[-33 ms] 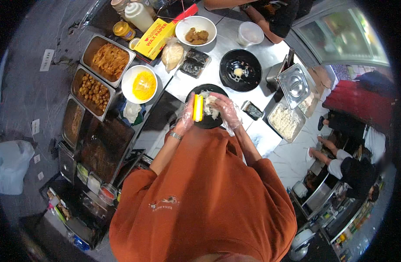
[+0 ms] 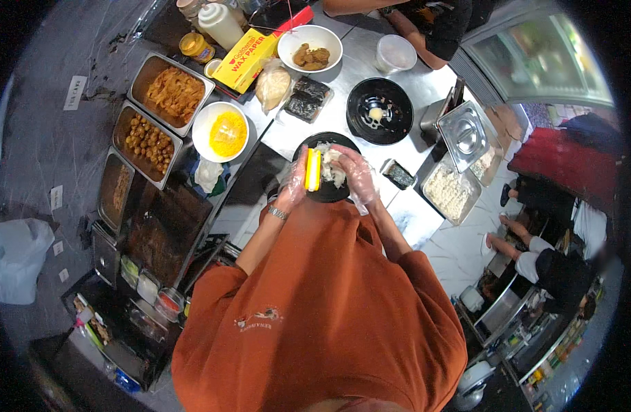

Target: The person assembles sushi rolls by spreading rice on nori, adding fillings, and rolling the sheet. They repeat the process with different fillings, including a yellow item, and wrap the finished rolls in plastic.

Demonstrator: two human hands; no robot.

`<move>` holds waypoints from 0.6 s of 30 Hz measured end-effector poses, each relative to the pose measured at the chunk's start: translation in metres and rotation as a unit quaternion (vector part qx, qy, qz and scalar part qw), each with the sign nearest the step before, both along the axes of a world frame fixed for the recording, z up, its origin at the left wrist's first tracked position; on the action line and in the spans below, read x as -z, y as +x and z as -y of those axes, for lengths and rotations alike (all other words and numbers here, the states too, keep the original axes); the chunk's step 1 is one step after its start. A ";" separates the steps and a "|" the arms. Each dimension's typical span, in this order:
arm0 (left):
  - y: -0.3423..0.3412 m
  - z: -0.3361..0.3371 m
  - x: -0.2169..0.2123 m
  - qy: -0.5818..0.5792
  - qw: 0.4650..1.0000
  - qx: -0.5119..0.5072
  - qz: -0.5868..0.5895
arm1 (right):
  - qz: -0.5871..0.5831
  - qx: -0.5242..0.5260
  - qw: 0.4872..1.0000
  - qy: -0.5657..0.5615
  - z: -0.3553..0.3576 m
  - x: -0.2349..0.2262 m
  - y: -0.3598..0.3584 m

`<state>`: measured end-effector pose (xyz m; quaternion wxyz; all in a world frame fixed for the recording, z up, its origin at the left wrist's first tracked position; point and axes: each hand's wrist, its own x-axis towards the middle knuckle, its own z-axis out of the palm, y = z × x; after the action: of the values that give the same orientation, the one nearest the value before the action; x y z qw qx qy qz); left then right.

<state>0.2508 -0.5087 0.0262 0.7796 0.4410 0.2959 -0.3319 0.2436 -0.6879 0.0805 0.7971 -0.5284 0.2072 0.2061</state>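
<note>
In a clear plastic glove, my left hand (image 2: 294, 182) grips a narrow yellow mould (image 2: 313, 170) with a white middle, held upright over a black plate (image 2: 330, 197). My right hand (image 2: 360, 180), gloved too, has its fingers curled over sticky white rice (image 2: 334, 174) just right of the mould. Whether rice is pinched in those fingers or only touched, I cannot tell. To the right of this plate lies a small dark seaweed-wrapped block (image 2: 398, 174) in clear wrap. Beyond it stands a black bowl (image 2: 356, 120) with a pale lump and scraps inside.
Left are metal trays of orange shredded food (image 2: 169, 96) and brown balls (image 2: 148, 143), plus a white bowl of yellow crumbs (image 2: 228, 134). Farther back sit packed seaweed sheets (image 2: 307, 98) and a yellow box (image 2: 244, 62). A rice tray (image 2: 453, 193) stands right. Another person's arm (image 2: 415, 41) rests at the far edge.
</note>
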 end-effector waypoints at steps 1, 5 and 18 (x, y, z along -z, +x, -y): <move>-0.001 0.002 -0.004 -0.004 1.000 0.001 0.002 | 0.068 -0.023 0.993 -0.097 -0.004 -0.006 -0.001; 0.002 0.006 -0.032 0.125 0.988 0.052 0.073 | 0.287 -0.065 0.894 -0.338 -0.017 -0.008 -0.005; -0.003 0.017 -0.035 0.165 0.977 0.108 0.083 | 0.303 -0.188 0.832 -0.424 -0.018 0.020 -0.021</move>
<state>0.2474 -0.5258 0.0610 0.6773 0.6192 0.2313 -0.3231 0.2230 -0.6702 0.0608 0.4633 -0.8794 -0.0814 0.0736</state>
